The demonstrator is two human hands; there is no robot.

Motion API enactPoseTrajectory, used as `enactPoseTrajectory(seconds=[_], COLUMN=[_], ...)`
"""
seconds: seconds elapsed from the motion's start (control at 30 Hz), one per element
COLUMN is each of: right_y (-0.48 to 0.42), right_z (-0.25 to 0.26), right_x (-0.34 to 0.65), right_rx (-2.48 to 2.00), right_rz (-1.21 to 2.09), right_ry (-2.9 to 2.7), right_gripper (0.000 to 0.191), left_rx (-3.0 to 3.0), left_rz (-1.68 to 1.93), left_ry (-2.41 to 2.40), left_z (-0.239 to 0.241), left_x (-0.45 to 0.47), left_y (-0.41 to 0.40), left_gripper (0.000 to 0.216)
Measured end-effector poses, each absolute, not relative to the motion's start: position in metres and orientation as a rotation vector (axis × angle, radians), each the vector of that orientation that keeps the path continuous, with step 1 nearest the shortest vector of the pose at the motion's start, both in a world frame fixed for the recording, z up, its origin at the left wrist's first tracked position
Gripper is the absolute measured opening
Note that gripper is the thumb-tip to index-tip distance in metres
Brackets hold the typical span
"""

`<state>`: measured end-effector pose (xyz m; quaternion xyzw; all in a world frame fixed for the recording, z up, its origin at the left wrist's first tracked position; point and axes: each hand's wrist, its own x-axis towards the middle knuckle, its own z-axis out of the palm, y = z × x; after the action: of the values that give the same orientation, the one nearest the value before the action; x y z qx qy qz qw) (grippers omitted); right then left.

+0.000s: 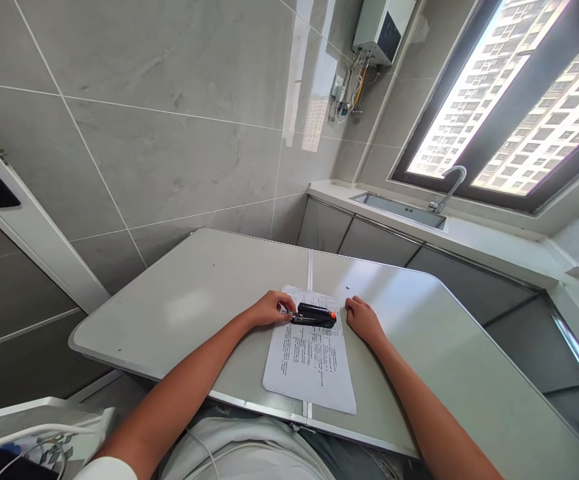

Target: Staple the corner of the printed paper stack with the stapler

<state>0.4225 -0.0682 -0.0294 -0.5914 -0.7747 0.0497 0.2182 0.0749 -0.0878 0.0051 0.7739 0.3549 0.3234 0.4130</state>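
A printed sheet of paper (309, 360) lies on the grey folding table (194, 300), near its front edge. A black stapler with an orange tip (313, 315) rests across the sheet's far end. My left hand (269, 310) is curled at the stapler's left end, its fingertips pinching that end. My right hand (362, 319) lies on the table just right of the sheet's far corner, fingers bent down onto the surface, holding nothing that I can see.
Tiled wall stands behind the table. A counter with a sink (399, 208) and tap (449, 187) runs along the right under a window. A water heater (382, 27) hangs on the wall. White cables (34, 433) lie at the lower left.
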Motion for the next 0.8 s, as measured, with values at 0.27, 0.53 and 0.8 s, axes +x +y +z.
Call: enactPoseTrajectory(seconds=[0.27,0.53,0.8], right_y=[-0.098,-0.106,-0.103], right_z=[-0.002,-0.015,-0.016], right_x=[0.381,0.348,0.352], right_rx=[-0.975,-1.030,-0.993], right_rz=[0.531,0.598,0.617], right_ry=[-2.162,-2.215,-2.223], right_gripper=[0.026,0.037,0.036], left_rx=[2.029,2.114,2.092], left_rz=[0.763,0.805,0.704], left_ry=[0.865,0.858,0.734], left_z=[0.005,0.010,0.012], left_x=[0.076,0.064,0.037], left_y=[-0.088,-0.084,-0.074], left_gripper=[0.017,0.011,0.013])
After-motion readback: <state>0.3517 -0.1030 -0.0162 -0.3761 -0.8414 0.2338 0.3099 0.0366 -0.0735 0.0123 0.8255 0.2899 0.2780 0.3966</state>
